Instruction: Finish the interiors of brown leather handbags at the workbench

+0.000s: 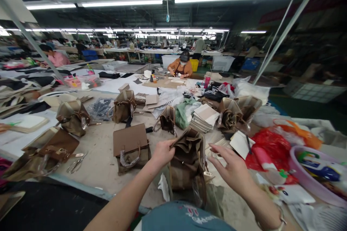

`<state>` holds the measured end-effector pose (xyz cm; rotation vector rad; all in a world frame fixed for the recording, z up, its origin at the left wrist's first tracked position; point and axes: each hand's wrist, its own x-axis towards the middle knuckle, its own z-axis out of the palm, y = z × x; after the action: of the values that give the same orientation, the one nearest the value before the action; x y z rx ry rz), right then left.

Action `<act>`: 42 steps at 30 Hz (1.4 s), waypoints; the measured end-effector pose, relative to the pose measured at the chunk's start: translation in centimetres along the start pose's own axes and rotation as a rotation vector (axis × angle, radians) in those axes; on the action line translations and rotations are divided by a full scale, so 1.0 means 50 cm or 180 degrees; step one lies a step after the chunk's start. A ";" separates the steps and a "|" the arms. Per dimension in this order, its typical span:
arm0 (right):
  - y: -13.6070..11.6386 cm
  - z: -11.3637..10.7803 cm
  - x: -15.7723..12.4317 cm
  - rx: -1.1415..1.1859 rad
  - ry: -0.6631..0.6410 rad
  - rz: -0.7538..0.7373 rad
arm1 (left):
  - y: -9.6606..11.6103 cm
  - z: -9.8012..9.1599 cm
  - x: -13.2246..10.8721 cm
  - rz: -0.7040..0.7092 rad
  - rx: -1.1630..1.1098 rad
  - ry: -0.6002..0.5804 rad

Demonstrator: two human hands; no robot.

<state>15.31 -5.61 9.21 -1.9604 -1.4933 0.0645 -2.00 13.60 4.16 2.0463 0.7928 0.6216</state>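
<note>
A brown leather handbag stands upright on the worktable right in front of me. My left hand pinches its upper left edge, fingers closed on the leather. My right hand hovers just right of the bag with fingers spread and holds nothing. A second brown bag lies flat to the left of my left hand.
Several more brown bags stand about the table. Scissors lie at the left. A stack of white cards, red plastic bags and a pink basin sit right. A person in orange works at the far end.
</note>
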 end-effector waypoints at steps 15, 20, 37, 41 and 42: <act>-0.037 0.115 0.176 -0.1620 -0.1412 -0.0885 | -0.002 0.001 0.012 -0.0126 -0.0146 0.0227; 0.003 0.085 0.192 -0.1482 -0.1249 -0.0830 | -0.002 0.008 0.019 -0.0264 -0.0441 0.0224; 0.033 0.102 0.233 -0.1368 -0.0934 -0.0494 | -0.012 0.019 0.028 -0.0190 -0.0134 0.0451; 0.025 0.106 0.235 -0.1406 -0.0858 -0.0377 | -0.018 0.022 0.028 -0.0063 -0.0048 0.0447; 0.023 0.106 0.236 -0.1399 -0.0841 -0.0359 | -0.020 0.022 0.028 -0.0035 -0.0004 0.0444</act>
<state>18.16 7.02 8.51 -2.2719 -1.9164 -0.0619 -0.61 14.48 2.92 2.0125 0.8833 0.7649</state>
